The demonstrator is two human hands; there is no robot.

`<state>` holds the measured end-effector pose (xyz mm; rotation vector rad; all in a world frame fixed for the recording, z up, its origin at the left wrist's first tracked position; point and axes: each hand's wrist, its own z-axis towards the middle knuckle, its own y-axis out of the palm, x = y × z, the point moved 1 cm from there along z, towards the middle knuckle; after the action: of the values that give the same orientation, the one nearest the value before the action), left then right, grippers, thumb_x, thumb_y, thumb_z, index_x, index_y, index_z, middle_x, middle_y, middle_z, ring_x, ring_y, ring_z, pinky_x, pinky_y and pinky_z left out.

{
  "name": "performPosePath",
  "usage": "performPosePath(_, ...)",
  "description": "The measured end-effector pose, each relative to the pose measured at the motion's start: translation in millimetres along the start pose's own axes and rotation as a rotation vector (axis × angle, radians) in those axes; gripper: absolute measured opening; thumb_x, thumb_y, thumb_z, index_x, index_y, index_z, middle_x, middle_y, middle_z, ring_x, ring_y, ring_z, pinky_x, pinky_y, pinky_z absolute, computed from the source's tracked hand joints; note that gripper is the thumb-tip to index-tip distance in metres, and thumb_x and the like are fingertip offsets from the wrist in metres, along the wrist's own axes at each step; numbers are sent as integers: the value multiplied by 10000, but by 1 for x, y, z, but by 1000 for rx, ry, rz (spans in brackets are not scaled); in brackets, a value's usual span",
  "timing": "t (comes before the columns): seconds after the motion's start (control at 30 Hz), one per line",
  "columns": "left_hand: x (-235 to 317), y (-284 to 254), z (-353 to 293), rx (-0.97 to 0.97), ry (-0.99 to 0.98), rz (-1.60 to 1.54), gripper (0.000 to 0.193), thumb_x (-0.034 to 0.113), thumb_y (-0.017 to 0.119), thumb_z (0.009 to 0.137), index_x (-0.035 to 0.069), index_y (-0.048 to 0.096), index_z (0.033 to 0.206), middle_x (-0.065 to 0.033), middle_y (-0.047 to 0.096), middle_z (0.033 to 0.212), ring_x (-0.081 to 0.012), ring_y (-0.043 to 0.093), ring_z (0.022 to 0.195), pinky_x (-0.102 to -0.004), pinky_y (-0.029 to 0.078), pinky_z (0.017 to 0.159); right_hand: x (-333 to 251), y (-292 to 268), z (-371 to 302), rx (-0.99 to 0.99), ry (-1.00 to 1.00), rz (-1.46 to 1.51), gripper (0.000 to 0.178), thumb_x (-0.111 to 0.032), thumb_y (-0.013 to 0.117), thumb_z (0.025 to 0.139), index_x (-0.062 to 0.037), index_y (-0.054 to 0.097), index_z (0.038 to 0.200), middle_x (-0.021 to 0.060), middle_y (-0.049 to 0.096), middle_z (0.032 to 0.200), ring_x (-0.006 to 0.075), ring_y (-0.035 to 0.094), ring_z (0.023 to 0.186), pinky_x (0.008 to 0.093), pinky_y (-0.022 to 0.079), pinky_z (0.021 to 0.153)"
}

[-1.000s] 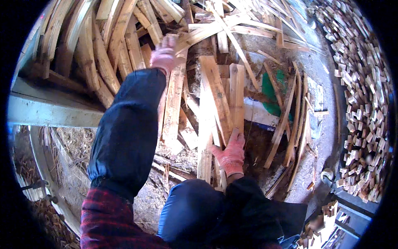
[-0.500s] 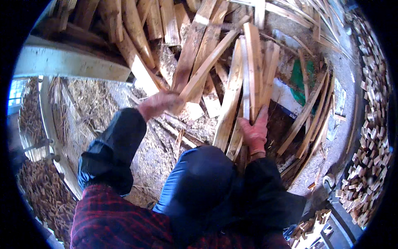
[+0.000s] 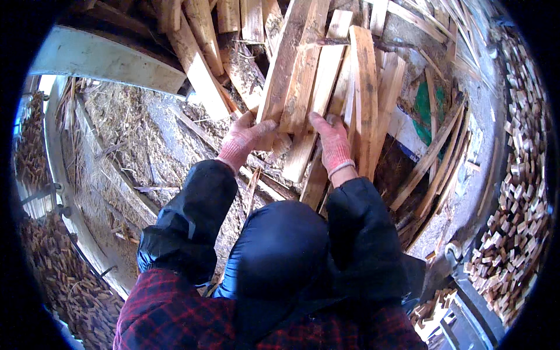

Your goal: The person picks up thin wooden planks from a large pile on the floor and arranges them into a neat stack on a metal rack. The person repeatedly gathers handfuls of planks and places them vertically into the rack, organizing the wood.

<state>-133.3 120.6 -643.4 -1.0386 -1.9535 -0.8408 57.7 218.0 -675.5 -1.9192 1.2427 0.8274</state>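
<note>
My left hand, in a pinkish-red knit glove, closes around the near end of a rough brown wooden board, its fingers partly under the wood. Beside it lies a second, more orange board. My right hand, gloved alike, grips a pale wooden slat from the right side; some of its fingers are hidden. Just right of that hand a longer slat leans over other slats, apart from my fingers.
More loose boards are heaped at the far side. A pale beam juts in from the left. Curved strips and a green piece lie to the right. Stacked cut wood lines the right edge. Chips and bark litter the floor.
My left hand has moved right and let go of the narrow slanted slat. My right hand has shifted up and left, from the upright slats to the boards near my left hand.
</note>
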Motion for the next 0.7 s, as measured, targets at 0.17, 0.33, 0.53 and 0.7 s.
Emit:
performPosePath(0.17,9,-8,11,134,79,297,479,207,740,836,-60,566,1194,-106,673,1031,-164,625,899,-312,498,811,-9,15,0,-273,19,222,516,-370,747,775,14,652,1107,65,676,1000,158,595,879,291,439,850)
performPosePath(0.33,22,-2,36,-175,-188,-479,474,315,736,825,56,567,1184,-79,638,996,-228,639,895,-401,561,751,-37,24,1,-241,-59,511,583,-349,736,794,6,565,1223,78,639,1104,171,578,977,302,425,904)
performPosePath(0.53,35,44,-3,9,-45,-79,522,252,710,843,22,417,1209,-131,613,1062,-223,633,861,-356,537,732,-52,10,-14,-313,-240,346,494,-123,741,745,-13,557,1191,72,661,1010,176,612,905,310,480,843)
performPosePath(0.7,-36,28,-72,87,-71,-189,447,106,709,814,43,377,1106,-130,580,993,-202,606,881,-359,531,743,-20,1,-101,-480,-195,287,674,-258,750,790,-37,443,1348,139,599,1217,205,589,1094,330,475,931)
